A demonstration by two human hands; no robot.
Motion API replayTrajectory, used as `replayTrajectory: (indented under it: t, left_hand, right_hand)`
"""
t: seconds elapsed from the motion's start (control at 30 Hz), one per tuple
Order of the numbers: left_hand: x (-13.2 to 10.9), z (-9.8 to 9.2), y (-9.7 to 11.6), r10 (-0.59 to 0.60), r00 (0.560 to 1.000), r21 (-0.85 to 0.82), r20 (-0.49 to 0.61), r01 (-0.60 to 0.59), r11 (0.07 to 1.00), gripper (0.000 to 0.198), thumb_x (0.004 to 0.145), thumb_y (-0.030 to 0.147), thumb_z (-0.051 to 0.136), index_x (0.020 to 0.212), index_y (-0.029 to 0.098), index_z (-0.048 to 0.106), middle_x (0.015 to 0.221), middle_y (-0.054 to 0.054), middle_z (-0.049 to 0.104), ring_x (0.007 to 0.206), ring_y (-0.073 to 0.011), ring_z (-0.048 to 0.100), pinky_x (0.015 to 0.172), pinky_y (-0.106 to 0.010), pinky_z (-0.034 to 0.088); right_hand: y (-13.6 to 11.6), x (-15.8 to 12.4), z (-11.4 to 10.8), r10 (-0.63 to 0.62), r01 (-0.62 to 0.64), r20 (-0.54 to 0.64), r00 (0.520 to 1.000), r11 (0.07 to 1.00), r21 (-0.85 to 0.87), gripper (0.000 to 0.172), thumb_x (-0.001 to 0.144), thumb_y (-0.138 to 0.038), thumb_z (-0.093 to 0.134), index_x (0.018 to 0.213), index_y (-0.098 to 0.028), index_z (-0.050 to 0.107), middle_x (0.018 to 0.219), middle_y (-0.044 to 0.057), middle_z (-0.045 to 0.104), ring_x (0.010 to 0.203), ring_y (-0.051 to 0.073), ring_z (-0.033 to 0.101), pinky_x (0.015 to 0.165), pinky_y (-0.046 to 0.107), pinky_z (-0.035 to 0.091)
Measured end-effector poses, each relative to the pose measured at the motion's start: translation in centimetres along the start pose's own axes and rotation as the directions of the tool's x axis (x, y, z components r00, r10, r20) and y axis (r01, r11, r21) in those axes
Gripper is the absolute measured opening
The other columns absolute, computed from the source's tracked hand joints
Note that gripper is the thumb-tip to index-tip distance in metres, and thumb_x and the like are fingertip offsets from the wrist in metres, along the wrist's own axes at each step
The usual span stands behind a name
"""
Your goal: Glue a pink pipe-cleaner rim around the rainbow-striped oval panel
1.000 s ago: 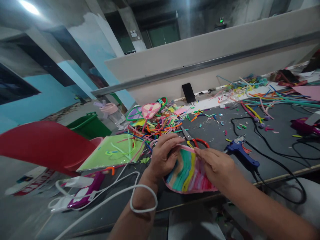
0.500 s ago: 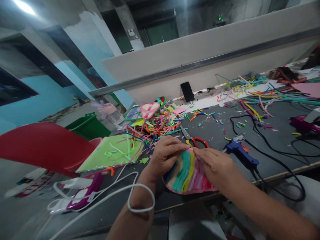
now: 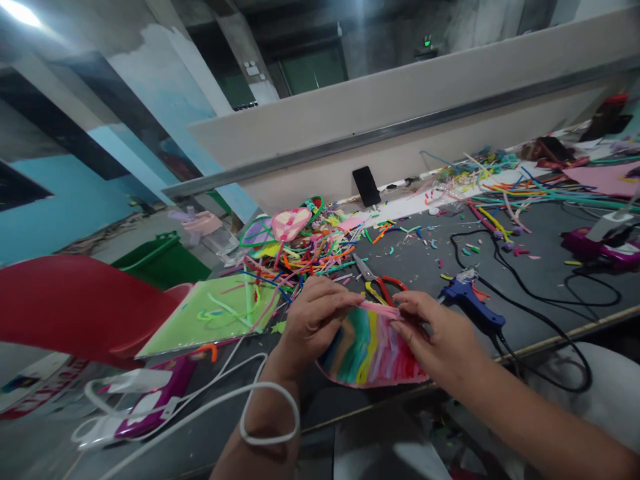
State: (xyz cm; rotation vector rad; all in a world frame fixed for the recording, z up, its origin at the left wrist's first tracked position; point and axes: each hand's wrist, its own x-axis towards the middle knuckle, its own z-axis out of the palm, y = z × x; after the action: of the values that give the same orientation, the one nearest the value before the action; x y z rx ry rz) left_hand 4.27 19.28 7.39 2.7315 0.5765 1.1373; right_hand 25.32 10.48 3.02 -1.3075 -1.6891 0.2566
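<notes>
A piece covered in rainbow stripes of fuzzy pipe cleaners, edged in pink, rests at the table's front edge between my hands. My left hand pinches its upper left edge, at one end of a pink strip. At the other end of that strip, the thumb and fingers of my right hand are closed on it and the piece's upper right edge. Scissors with red and yellow handles lie just beyond. A blue glue gun lies to the right of my right hand.
Pipe cleaner scraps pile up at the back left, near a green sheet in clear plastic. A phone leans on the partition. A white cable crosses my left forearm; a black cord loops at right. A red chair stands left.
My hands have moved apart along the upper edge, with my right thumb now showing below it. The pink strip between them is now in view. The whole view has shifted slightly.
</notes>
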Motion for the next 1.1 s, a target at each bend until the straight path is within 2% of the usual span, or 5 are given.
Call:
replayTrajectory:
  t: [0.43, 0.63, 0.83, 0.93, 1.1]
  left_hand:
    - [0.0, 0.1, -0.1, -0.028, 1.0, -0.056, -0.003, 0.028, 0.998, 0.024, 0.085, 0.008, 0.057, 0.1, 0.02, 0.071, 0.086, -0.005, 0.07, 0.082, -0.0173, 0.063, 0.076, -0.032, 0.048]
    - [0.0, -0.1, 0.2, -0.046, 0.999, -0.104, 0.005, 0.046, 0.993, 0.021, 0.084, 0.009, 0.061, 0.099, 0.02, 0.071, 0.086, -0.005, 0.069, 0.082, -0.0168, 0.062, 0.075, -0.032, 0.048]
    - [0.0, -0.3, 0.7, -0.022, 1.0, -0.107, 0.0, 0.022, 0.994, 0.021, 0.084, 0.008, 0.061, 0.098, 0.02, 0.07, 0.083, -0.004, 0.069, 0.08, -0.0156, 0.063, 0.076, -0.031, 0.047]
    - [0.1, -0.3, 1.0, -0.003, 1.0, -0.071, 0.015, 0.004, 0.997, 0.02, 0.083, 0.008, 0.061, 0.098, 0.019, 0.07, 0.082, -0.004, 0.069, 0.079, -0.0156, 0.063, 0.075, -0.031, 0.046]
    - [0.7, -0.8, 2.1, 0.037, 0.999, -0.019, 0.037, -0.036, 0.999, 0.019, 0.083, 0.01, 0.06, 0.097, 0.019, 0.07, 0.08, -0.003, 0.068, 0.077, -0.0155, 0.062, 0.074, -0.031, 0.045]
  right_hand:
    - [0.1, -0.6, 0.3, -0.228, 0.225, -0.02, 0.974, 0.969, -0.102, 0.021, 0.091, -0.011, 0.047, 0.102, -0.019, 0.062, 0.095, 0.005, 0.074, 0.083, 0.018, 0.07, 0.075, 0.031, 0.054]
    - [0.1, -0.6, 0.3, -0.22, 0.217, -0.045, 0.974, 0.974, -0.069, 0.019, 0.091, -0.013, 0.049, 0.102, -0.022, 0.063, 0.095, 0.004, 0.074, 0.083, 0.016, 0.07, 0.075, 0.028, 0.054]
    - [-0.8, -0.2, -0.2, -0.191, 0.198, -0.083, 0.978, 0.977, 0.079, 0.014, 0.089, -0.014, 0.051, 0.091, -0.021, 0.063, 0.093, 0.005, 0.073, 0.085, 0.016, 0.069, 0.076, 0.027, 0.054]
    - [-1.1, 0.1, -0.3, -0.128, 0.139, -0.09, 0.988, 0.981, 0.133, 0.015, 0.087, -0.014, 0.05, 0.087, -0.021, 0.063, 0.094, 0.006, 0.073, 0.087, 0.017, 0.069, 0.076, 0.027, 0.054]
    - [-1.6, 0.1, -0.4, 0.155, -0.166, 0.061, 0.986, 0.901, 0.401, 0.013, 0.084, -0.02, 0.054, 0.092, -0.021, 0.063, 0.083, 0.003, 0.071, 0.072, 0.016, 0.069, 0.063, 0.026, 0.055]
